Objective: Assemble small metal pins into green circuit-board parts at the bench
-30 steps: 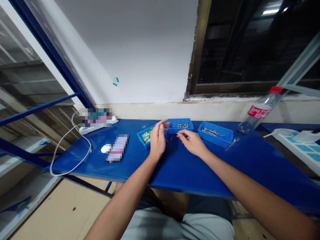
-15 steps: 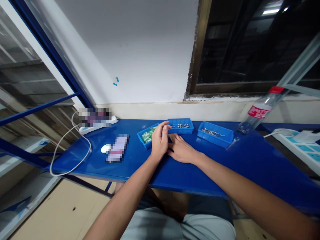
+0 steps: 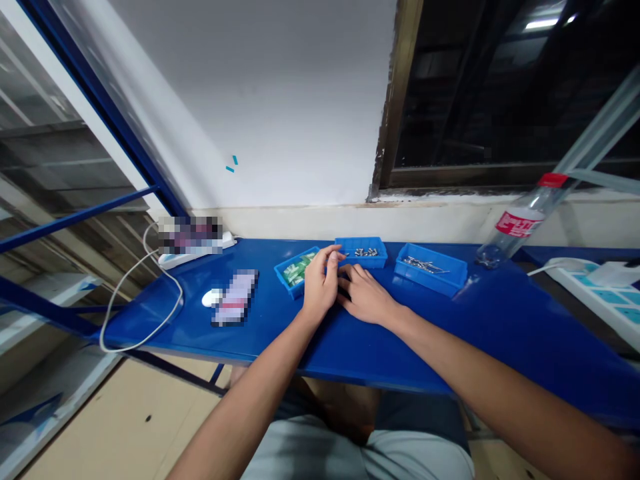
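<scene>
My left hand (image 3: 323, 277) is over the blue table, beside a small blue bin (image 3: 296, 272) of green and white pieces. Its fingers are curved and bent toward the right; whether something lies between them is hidden. Close on its right, my right hand (image 3: 366, 293) rests palm down with fingers bent, their tips partly behind my left hand. Just beyond both hands a blue bin (image 3: 373, 261) contains small metal parts. Farther right, another blue bin (image 3: 433, 279) contains long thin metal pieces.
A plastic bottle with a red cap (image 3: 517, 223) stands at the right rear. On the left are a blurred flat object (image 3: 236, 299), a white round item (image 3: 211, 298), a power strip (image 3: 200, 253) and a looped white cable (image 3: 143, 347). Another power strip (image 3: 613, 293) lies far right.
My right hand has shifted slightly, with its knuckles raised and its fingers more bent. My left hand has moved a little to the right. The bins have stayed put.
</scene>
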Available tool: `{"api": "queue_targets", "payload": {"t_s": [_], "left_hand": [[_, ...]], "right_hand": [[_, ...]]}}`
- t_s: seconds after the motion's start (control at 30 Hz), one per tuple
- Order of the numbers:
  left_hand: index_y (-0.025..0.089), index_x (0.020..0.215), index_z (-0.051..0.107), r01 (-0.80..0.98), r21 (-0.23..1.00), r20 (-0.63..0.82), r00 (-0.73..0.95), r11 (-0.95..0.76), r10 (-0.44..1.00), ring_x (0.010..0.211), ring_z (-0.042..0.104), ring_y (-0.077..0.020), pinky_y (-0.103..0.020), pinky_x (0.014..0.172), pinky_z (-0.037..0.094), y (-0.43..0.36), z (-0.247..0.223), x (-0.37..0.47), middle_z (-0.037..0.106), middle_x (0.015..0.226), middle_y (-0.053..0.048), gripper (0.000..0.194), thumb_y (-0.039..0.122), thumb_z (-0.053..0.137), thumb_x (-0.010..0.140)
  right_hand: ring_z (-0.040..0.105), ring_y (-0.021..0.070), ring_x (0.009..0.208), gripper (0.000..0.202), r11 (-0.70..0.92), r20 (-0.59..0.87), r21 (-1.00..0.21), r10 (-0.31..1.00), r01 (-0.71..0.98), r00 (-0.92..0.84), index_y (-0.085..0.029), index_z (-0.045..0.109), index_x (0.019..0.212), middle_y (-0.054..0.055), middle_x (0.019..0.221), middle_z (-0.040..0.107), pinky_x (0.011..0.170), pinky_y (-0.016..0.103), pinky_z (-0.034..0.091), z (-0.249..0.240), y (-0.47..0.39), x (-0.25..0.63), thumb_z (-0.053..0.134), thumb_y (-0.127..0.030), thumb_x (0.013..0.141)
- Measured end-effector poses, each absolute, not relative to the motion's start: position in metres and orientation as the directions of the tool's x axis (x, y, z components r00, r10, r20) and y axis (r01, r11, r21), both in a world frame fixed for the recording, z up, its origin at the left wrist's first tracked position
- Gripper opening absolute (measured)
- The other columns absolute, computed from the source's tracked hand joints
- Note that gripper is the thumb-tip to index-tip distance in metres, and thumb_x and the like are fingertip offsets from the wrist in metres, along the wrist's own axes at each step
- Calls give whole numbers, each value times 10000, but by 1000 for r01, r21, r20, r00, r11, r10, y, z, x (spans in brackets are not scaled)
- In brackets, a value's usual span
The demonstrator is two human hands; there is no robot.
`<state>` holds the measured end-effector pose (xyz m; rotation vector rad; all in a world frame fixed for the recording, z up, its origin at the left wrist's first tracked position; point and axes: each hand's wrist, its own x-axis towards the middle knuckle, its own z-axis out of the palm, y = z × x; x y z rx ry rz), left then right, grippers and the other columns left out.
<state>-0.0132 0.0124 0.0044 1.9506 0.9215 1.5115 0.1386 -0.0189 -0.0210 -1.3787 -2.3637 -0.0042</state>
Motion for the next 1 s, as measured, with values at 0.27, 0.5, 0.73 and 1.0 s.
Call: {"api": "queue_targets", "payload": {"t_s": [0.27,0.5,0.73,1.0], "left_hand": [[194,1229,675,-17,834,551,66,-551,832,953,695,-193,-313,846,567,24,3,-16,740,1066,-91,421,512,432,1099],[167,1201,668,-83,859,508,17,-505,861,919,702,-188,-323,832,595,29,2,-17,731,1032,-107,495,548,367,1105],[183,1167,699,107,820,539,190,-563,821,916,719,-187,-308,836,587,27,-2,-18,764,1011,-81,404,484,437,1098],[177,1131,728,380,625,503,472,-682,724,955,717,-221,-333,819,571,23,-12,-9,771,1090,-91,215,247,559,1018]], "right_hand": [[569,325,1175,330,445,437,-233,842,865,-316,-156,728,1248,160,1223,629,1078,506,528,-32,-15,173,576,-353,1032],[511,308,1355,423,606,466,-231,755,761,-461,-211,609,1463,128,1448,601,1157,534,487,-35,-9,172,522,-262,1052],[556,285,1273,394,623,405,-232,760,747,-509,-219,682,1391,121,1341,682,1125,503,497,-32,-1,165,501,-176,1044],[600,258,1066,227,586,424,-220,777,780,-464,-174,740,1066,98,1048,719,1004,429,526,-35,3,190,538,-99,994]]}}
